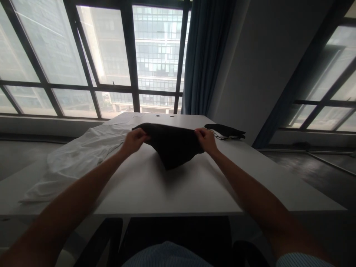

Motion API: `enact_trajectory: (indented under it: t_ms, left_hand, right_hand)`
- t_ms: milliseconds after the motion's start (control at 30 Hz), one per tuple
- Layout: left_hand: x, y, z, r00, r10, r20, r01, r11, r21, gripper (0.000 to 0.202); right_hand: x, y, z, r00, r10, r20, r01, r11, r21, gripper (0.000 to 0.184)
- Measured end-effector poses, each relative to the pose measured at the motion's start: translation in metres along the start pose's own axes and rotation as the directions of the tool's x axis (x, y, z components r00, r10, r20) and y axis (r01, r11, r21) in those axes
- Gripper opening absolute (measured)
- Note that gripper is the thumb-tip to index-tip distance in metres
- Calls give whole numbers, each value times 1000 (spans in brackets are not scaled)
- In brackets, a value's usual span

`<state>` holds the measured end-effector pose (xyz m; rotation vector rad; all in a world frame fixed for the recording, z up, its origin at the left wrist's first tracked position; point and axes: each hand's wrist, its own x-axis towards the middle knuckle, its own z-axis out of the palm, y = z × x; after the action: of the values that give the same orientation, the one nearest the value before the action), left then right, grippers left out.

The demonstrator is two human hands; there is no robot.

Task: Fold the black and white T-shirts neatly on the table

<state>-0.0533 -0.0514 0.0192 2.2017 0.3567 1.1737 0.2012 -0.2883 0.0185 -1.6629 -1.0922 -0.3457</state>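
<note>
A piece of black cloth (175, 144) is stretched between my two hands above the white table (167, 200). My left hand (135, 141) pinches its left upper corner, fingers closed on the fabric. At the opposite upper corner, my right hand (206, 139) grips it in the same way. The cloth's lower part hangs to a point and casts a shadow on the tabletop. Its exact kind cannot be made out.
Crumpled white cloth (80, 155) spreads along the table's left side. Dark folded fabric with a striped edge (226, 131) lies at the right edge. A black chair (178, 233) stands at the near edge. Windows and a blue curtain (208, 55) rise behind.
</note>
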Motion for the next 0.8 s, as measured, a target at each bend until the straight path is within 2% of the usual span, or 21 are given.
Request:
enact_trajectory:
  t_ms: [33,100,133,167,200,233,267,300,333,367,400,467,533,600,700,800]
  left_hand:
    - [7,2,-13,992,1,-127,0,1000,11,24]
    - [16,4,-38,939,10,-344,7,999,48,23]
    - [18,4,-48,917,17,-399,15,997,78,23]
    - [19,2,-55,913,22,-408,28,993,115,24]
    - [18,0,-59,929,24,-369,37,987,157,27]
    - [16,-2,-60,960,19,-281,39,979,200,30]
    - [14,-5,-58,990,2,-144,33,971,238,35]
    - [11,-8,-54,999,-26,24,19,964,264,40]
    - [8,-11,-49,978,-57,199,0,961,275,44]
    - [5,-13,-42,928,-82,364,-22,962,272,46]
    - [1,-15,-36,857,-100,506,-42,964,262,47]
    - [-4,-16,-25,709,-127,693,-70,966,249,48]
    - [-9,-15,-17,612,-152,776,-97,959,265,51]
    - [-13,-13,-11,564,-156,811,-131,953,275,47]
    - [-18,-9,-3,570,-64,819,-180,963,200,38]
    - [-23,-4,5,640,29,768,-176,978,109,43]
  right_hand:
    - [5,-1,-11,995,-29,-94,27,999,-24,39]
    - [13,-1,-30,972,-57,-228,45,997,-57,42]
    - [15,0,-37,962,-51,-269,35,997,-65,42]
    - [16,2,-41,956,-36,-292,18,998,-67,42]
    - [17,5,-43,955,-15,-296,-5,998,-66,41]
    - [18,8,-43,959,12,-284,-32,997,-66,39]
    - [18,12,-41,965,45,-260,-65,996,-68,38]
    - [18,16,-39,970,85,-230,-104,992,-72,36]
    - [18,20,-36,971,131,-200,-147,987,-67,36]
    - [18,24,-33,968,181,-171,-191,981,-38,37]
    - [18,27,-31,964,232,-126,-231,973,23,39]
    - [17,34,-29,955,295,41,-297,930,217,44]
    - [15,40,-27,927,292,236,-361,863,352,43]
    - [9,45,-23,886,292,359,-405,865,297,37]
    - [-4,47,-12,851,243,465,-318,944,89,25]
    - [-17,37,1,788,111,606,-224,968,113,35]
